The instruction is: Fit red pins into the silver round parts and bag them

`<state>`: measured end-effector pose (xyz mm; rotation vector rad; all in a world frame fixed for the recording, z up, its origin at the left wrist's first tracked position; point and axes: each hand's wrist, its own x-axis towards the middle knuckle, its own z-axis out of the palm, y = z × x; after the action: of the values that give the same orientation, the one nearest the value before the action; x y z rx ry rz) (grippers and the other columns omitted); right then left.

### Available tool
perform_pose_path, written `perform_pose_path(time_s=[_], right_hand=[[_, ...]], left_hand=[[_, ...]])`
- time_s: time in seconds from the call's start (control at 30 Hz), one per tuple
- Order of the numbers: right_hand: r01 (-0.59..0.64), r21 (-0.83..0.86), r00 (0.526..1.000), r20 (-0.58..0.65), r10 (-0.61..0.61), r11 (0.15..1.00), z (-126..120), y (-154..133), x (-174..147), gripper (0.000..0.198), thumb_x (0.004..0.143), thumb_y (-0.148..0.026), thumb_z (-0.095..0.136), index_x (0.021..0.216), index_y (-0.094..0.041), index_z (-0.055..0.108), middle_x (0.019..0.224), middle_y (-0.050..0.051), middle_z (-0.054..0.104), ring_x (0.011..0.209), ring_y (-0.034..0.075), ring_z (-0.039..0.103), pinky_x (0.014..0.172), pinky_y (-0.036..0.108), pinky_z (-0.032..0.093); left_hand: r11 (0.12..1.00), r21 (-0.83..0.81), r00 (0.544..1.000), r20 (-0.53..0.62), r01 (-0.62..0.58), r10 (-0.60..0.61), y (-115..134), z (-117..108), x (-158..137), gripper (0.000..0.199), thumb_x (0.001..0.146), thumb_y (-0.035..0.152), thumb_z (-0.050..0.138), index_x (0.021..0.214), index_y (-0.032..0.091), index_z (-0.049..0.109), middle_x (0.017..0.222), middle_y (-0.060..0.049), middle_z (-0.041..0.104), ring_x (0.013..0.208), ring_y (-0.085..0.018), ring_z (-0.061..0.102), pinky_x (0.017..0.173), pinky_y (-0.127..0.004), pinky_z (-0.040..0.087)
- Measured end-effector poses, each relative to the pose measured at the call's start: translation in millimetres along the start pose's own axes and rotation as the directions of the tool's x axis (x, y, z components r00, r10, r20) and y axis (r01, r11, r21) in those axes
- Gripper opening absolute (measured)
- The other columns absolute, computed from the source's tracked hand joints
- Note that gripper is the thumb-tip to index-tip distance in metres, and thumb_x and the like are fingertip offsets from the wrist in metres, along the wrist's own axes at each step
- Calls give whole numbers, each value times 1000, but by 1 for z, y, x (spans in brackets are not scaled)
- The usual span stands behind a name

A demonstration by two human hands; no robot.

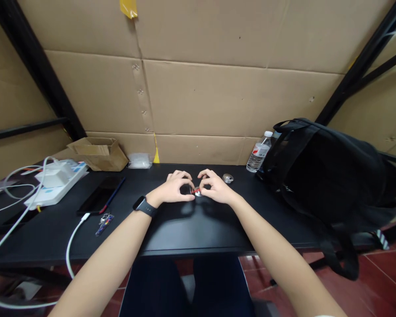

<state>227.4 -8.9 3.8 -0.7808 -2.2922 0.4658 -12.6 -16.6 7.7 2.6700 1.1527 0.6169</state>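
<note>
A small round silver thing with a red part (pixel 198 191) is between my two hands, low over the black table; its kind is too small to tell. My left hand (pixel 178 186), with a dark watch on the wrist, curls thumb and fingers around its left side. From the right, my right hand (pixel 215 187) pinches it with thumb and index finger, the other fingers bent. Fingertips hide much of it. Just beyond my right hand, a small shiny silvery round piece (pixel 228 178) lies on the table (pixel 198 229).
A water bottle (pixel 259 152) and a black backpack (pixel 330 176) stand at right. To the left are a phone (pixel 100 194), a pen (pixel 113 194), a keychain (pixel 104 223), a power strip (pixel 56 187) with white cables and a cardboard box (pixel 100 154). A clear plastic packet (pixel 140 160) lies by the cardboard wall.
</note>
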Motion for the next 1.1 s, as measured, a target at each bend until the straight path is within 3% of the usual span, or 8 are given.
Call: perform_pose_path(time_s=[0.23,0.33,0.43,0.5,0.6,0.67,0.73,1.1], right_hand=[[-14,-49,989,146,21,999,7,-2,-2,8,83,-20,72,75,-21,74,121,8,55,115,26,50,104,46,42],[-28,-80,978,202,43,996,8,-1,-2,9,84,-22,72,76,-22,75,121,9,56,116,28,51,104,47,42],[-42,-79,974,219,59,996,5,3,-3,10,88,-27,69,82,-23,76,117,8,59,112,26,55,102,45,43],[-51,-73,978,199,64,996,2,5,-3,12,90,-31,68,86,-23,76,114,8,61,109,25,57,101,45,43],[-70,-72,985,152,81,995,-3,6,-3,12,91,-33,69,88,-23,75,111,8,62,105,24,58,100,44,44],[-82,-75,988,125,91,994,-5,6,-4,11,90,-32,70,90,-23,74,111,8,62,106,24,58,101,45,43],[-104,-84,989,97,112,991,-6,7,-4,11,89,-33,71,94,-23,74,114,8,60,109,25,56,103,47,42],[-177,-111,978,91,188,978,-4,9,-5,21,88,-34,71,107,-25,69,121,10,55,117,29,51,99,49,46]], left_hand=[[999,36,992,126,5,-9,-9,0,-4,35,77,63,72,102,38,77,131,-4,60,126,-33,46,104,-52,36],[995,80,996,64,61,-67,-23,-3,-4,37,83,63,66,106,35,76,128,-5,63,123,-32,49,103,-50,37],[958,160,969,-98,239,-226,-51,-10,-7,33,90,53,59,110,32,74,123,-7,65,118,-32,51,101,-49,38],[884,197,895,-241,424,-376,-75,-16,-13,35,92,45,55,119,29,70,126,-10,64,119,-34,50,99,-50,39],[735,209,741,-408,645,-534,-106,-22,-26,39,91,35,52,127,31,66,137,-12,56,123,-39,44,96,-53,40],[659,191,657,-469,728,-590,-119,-23,-33,40,92,33,49,128,34,67,143,-10,50,125,-39,40,96,-54,39],[609,182,608,-493,772,-623,-126,-21,-37,41,95,34,44,128,36,68,147,-10,46,126,-39,38,97,-54,37],[577,252,626,-407,777,-665,-120,-19,-35,47,92,34,45,135,22,61,152,-14,46,131,-43,37,98,-58,36]])
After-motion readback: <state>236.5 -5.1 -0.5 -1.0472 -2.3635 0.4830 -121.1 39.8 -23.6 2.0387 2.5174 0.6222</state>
